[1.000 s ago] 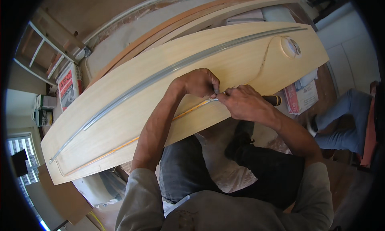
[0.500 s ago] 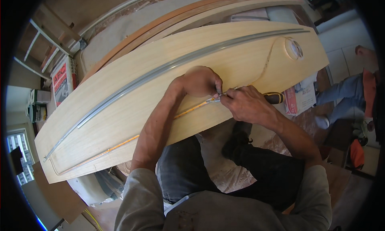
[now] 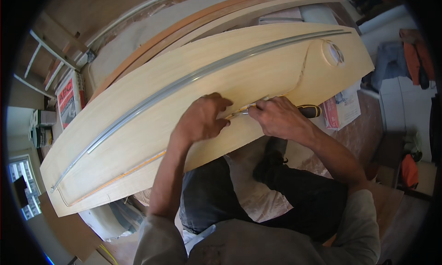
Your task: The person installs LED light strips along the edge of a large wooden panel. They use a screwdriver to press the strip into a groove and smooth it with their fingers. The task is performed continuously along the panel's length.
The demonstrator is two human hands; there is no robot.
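My left hand (image 3: 202,116) is just above the pale wooden board (image 3: 138,99), thumb and fingers apart, with nothing in it. To its right, my right hand (image 3: 282,118) has its fingers closed around a screwdriver (image 3: 310,111). The black and yellow handle sticks out beyond the hand; most of the shaft is hidden, and a bit of metal shows at the fingertips. A thin orange and whitish strip (image 3: 133,169), like an LED strip, runs along the board's near side under both hands. Its thin tail leads to a round white reel (image 3: 328,53) at the right end.
Long grey metal channels (image 3: 184,80) lie across the board's far half. Wooden planks (image 3: 152,46) stand beyond it. Printed bags sit at the left (image 3: 69,101) and right (image 3: 343,109). A co-worker's orange garment (image 3: 416,53) shows at the far right.
My left hand has drawn away left from my right fingertips and spread its fingers. My right hand stays at about the same spot on the board. The person at right has moved farther back.
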